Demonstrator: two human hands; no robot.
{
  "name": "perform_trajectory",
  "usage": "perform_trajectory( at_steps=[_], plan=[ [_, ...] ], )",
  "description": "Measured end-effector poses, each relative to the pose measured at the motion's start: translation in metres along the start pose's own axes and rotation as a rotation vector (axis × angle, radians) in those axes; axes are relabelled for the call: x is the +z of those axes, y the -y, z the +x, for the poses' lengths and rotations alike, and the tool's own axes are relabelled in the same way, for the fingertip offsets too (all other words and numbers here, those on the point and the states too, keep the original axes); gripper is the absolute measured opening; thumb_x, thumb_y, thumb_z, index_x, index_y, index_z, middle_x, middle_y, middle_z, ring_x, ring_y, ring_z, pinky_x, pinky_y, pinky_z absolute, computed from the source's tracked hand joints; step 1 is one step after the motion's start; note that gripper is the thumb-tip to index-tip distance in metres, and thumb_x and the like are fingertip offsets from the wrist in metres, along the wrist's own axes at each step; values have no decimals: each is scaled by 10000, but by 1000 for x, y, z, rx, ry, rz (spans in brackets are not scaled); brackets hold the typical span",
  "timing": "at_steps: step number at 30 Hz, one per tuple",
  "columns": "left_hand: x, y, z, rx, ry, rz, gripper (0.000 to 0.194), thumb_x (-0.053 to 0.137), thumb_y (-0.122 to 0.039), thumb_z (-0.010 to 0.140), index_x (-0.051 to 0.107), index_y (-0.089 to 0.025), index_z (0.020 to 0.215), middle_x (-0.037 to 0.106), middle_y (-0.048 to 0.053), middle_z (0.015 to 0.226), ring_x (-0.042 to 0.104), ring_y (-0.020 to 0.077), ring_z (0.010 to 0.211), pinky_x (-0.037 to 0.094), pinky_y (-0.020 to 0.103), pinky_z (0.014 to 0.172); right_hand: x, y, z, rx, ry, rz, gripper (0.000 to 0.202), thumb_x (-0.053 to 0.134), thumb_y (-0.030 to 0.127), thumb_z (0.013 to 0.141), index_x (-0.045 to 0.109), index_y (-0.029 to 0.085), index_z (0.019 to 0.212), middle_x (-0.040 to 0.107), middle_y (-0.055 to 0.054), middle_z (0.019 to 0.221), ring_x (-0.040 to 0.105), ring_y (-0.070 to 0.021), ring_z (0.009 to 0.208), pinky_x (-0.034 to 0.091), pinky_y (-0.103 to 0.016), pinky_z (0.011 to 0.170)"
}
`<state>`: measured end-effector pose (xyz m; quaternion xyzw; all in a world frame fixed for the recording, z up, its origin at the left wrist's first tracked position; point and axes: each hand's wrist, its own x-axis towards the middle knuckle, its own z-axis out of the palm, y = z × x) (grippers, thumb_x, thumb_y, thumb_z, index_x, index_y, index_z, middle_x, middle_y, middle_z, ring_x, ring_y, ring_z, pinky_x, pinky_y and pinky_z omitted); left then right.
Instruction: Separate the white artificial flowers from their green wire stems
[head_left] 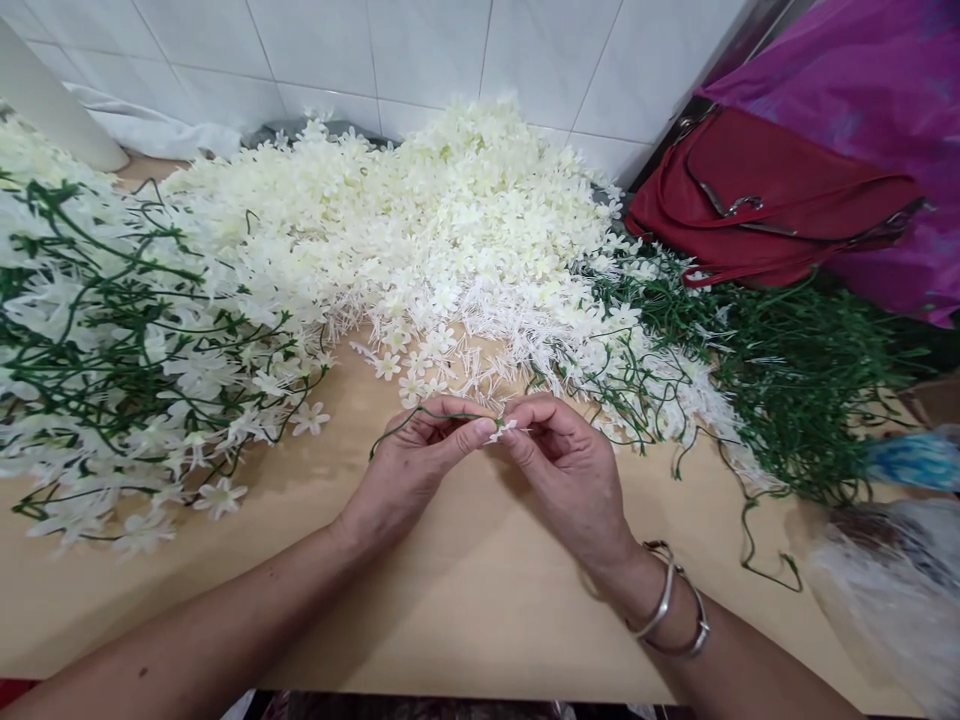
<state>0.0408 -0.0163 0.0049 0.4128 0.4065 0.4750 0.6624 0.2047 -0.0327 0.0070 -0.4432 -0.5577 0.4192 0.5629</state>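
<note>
Over the middle of the table my two hands meet, fingertips almost touching. My left hand [431, 450] pinches a green plastic flower stem [409, 415], whose tail curves out to the left over the fingers. At the stem's tip, my right hand [566, 470] pinches a small white piece [504, 430], apparently a flower part; the fingers partly cover it. Just beyond my hands lie loose white artificial flowers [442, 345] and thin white stalks [484, 375]. Two metal bangles [667, 605] circle my right wrist.
A large heap of cream-white flowers [465, 200] stretches along the tiled wall [420, 50]. Flowers on green stems [150, 340] pile up at left. Bare green stems [795, 370] lie at right, below a red handbag [780, 200] and a purple bag [855, 80]. Clear plastic [885, 570] sits front right.
</note>
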Motion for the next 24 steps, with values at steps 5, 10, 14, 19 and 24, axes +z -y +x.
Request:
perform_trajectory(
  at_steps=[5,10,14,19,24],
  plan=[
    [1,0,0,19,-10,15,219,883,-403,758,767,-233,830,763,3,865,688,174,881,552,303,882,0,-3,-2,64,9,24,140,769,345,913,688,235,882,673,-8,844,613,-155,789,514,-277,729],
    [1,-2,0,35,13,77,206,857,-406,786,763,-231,838,766,13,871,681,178,870,550,308,862,-2,-6,-2,65,19,-23,176,755,393,922,677,235,903,661,-12,847,611,-163,782,525,-286,716],
    [0,0,1,10,3,68,205,859,-402,796,779,-228,870,774,16,891,694,178,891,548,314,902,-3,-6,3,12,13,-8,161,776,366,906,676,241,891,677,-14,864,640,-169,833,551,-297,773],
    [-2,5,0,35,20,-24,215,835,-417,848,797,-232,949,800,23,958,730,186,954,567,329,966,-6,-6,9,20,-22,48,212,839,289,852,705,271,1015,688,6,901,657,-159,849,569,-302,816],
    [-1,2,1,17,35,-91,154,827,-372,870,780,-249,950,772,-20,870,723,133,854,591,277,902,-9,-6,10,-31,66,12,105,809,245,876,764,266,969,724,-7,941,673,-157,879,571,-316,871]
  ],
)
